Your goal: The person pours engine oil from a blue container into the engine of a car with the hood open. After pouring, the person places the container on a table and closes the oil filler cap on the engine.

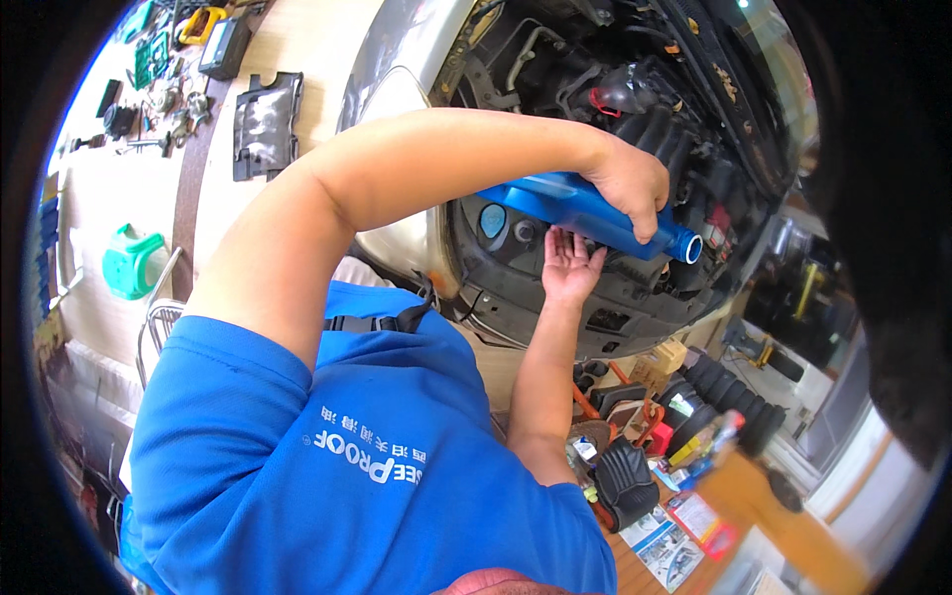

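My left hand (632, 190) is shut around a blue plastic bottle (576, 204), gripping it from above near the neck. The bottle lies nearly flat over a car's engine bay (550, 279), its uncapped mouth facing right. Below the bottle, my right hand (571, 268) is palm up with fingers spread. Its fingertips are at the bottle's lower edge; whether they bear its weight cannot be told. A blue filler cap (492, 221) sits beside the bottle's base end. Black intake pipes (666, 137) and a red loop (604, 103) show beyond my left hand.
The car's headlight and fender (398, 97) border the bay on the left. Across the floor lie a black plastic cover (266, 126), a car battery (224, 46), a green jug (134, 260) and loose metal parts. Stacked tyres (732, 394) and a cluttered wooden table (632, 554) are at right.
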